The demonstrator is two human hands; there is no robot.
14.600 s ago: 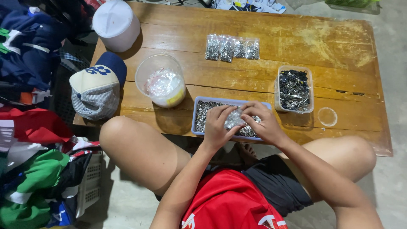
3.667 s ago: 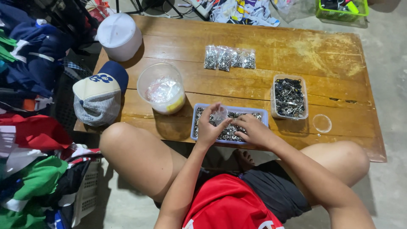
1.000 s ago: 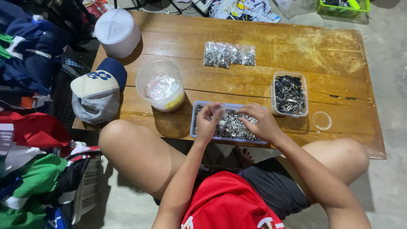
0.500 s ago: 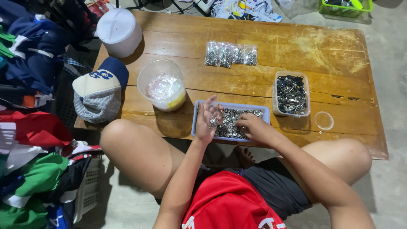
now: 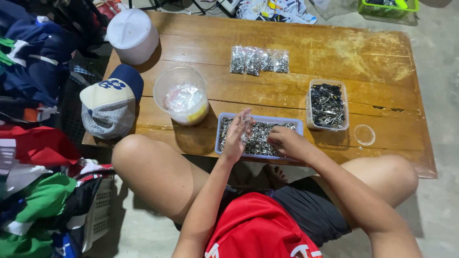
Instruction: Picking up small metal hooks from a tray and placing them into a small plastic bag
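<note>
1. Holding a small clear bag [image 5: 246, 130], the left hand [image 5: 237, 138] is raised over the blue tray [image 5: 260, 138] of silver metal pieces.
2. The right hand [image 5: 287, 143] pinches pieces inside the tray.
3. Filled clear packets [image 5: 259, 61] lie beyond the tray; a clear tub [image 5: 327, 105] of dark pieces sits right of it.

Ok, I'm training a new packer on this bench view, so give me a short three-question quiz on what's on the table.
1. True or false: the left hand holds a small clear bag above the blue tray.
2. What is the right hand doing? A) lifting the cap B) reaching into the tray C) resting on a knee
3. What fills the clear tub at the right of the table?

Key:
1. True.
2. B.
3. Dark metal pieces, darker than the silvery ones in the tray.
</note>
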